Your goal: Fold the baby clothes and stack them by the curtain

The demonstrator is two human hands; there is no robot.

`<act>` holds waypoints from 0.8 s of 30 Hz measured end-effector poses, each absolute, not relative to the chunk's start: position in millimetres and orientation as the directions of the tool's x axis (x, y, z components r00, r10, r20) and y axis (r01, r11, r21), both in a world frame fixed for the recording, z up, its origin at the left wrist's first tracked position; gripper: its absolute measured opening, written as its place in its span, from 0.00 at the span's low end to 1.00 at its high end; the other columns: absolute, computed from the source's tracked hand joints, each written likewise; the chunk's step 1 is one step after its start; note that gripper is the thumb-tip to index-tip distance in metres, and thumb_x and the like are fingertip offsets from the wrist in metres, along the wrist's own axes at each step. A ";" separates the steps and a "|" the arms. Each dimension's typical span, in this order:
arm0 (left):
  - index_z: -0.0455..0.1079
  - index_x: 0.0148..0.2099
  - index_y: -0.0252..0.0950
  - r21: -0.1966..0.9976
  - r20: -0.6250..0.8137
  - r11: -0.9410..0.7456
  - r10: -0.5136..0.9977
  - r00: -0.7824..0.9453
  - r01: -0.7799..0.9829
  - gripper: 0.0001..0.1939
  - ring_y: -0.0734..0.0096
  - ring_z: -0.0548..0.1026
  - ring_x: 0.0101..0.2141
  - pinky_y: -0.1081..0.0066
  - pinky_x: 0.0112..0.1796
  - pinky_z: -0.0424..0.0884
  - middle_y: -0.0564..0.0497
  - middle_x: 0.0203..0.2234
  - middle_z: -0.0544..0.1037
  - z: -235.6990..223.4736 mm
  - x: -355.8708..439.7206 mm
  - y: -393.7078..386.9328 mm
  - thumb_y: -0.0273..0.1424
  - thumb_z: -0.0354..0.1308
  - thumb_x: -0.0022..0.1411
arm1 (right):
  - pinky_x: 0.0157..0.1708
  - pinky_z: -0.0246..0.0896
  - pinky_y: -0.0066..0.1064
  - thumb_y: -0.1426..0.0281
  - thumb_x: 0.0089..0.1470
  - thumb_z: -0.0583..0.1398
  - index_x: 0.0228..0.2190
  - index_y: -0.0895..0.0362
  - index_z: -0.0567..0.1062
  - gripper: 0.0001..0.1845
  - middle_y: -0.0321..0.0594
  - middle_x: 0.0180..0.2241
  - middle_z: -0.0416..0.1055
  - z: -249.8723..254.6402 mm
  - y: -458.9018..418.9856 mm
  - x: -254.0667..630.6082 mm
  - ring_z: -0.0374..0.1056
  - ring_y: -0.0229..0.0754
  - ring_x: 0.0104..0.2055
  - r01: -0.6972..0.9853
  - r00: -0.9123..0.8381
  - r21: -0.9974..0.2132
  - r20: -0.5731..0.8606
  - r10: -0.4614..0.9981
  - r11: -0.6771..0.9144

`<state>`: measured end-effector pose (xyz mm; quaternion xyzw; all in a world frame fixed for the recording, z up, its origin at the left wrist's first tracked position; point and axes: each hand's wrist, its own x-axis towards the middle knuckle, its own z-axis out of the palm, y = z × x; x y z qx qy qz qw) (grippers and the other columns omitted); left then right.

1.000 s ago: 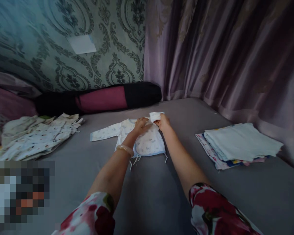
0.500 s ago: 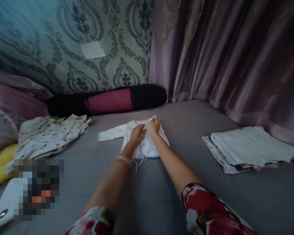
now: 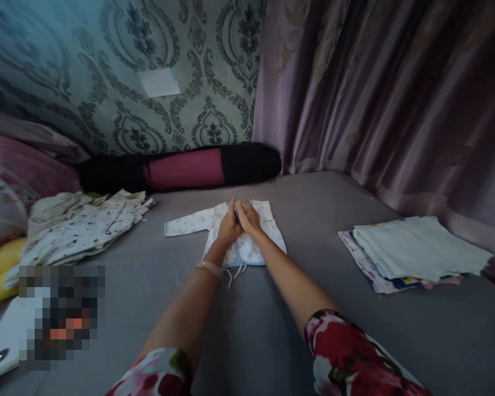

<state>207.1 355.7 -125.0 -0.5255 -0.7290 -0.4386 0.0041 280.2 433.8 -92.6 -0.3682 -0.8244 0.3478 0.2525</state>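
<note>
A small white baby shirt [image 3: 251, 250] with pale prints, blue edging and loose ties lies flat on the grey bed sheet. Its one visible sleeve [image 3: 190, 221] stretches out to the left; at the right side the shirt ends in a straight folded edge. Near the neckline my left hand [image 3: 230, 225] rests on the fabric, one finger stretched out, its other fingers partly hidden. Right against it, my right hand [image 3: 249, 218] has its fingers bent and closed on the shirt's cloth.
A stack of folded clothes [image 3: 421, 250] lies at the right. Loose printed clothes [image 3: 82, 225] are heaped at the left, beside a yellow plush item [image 3: 4, 264] and a white object [image 3: 18, 324] with a blurred patch. A long black-and-maroon bolster [image 3: 185, 169] lies along the wall.
My right hand has moved left from the shirt's right shoulder to meet my left hand. My left hand's finger now points away from me. The right shoulder edge looks straighter.
</note>
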 end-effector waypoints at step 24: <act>0.71 0.49 0.32 0.442 0.476 0.222 0.763 -0.437 0.869 0.16 0.59 0.74 0.43 0.60 0.49 0.69 0.39 0.41 0.77 -127.8 201.3 361.6 0.28 0.45 0.66 | 0.66 0.31 0.44 0.63 0.67 0.38 0.63 0.65 0.58 0.31 0.48 0.67 0.50 -94.0 441.5 297.8 0.41 0.47 0.69 0.535 -0.803 -0.368 0.057 0.593 0.760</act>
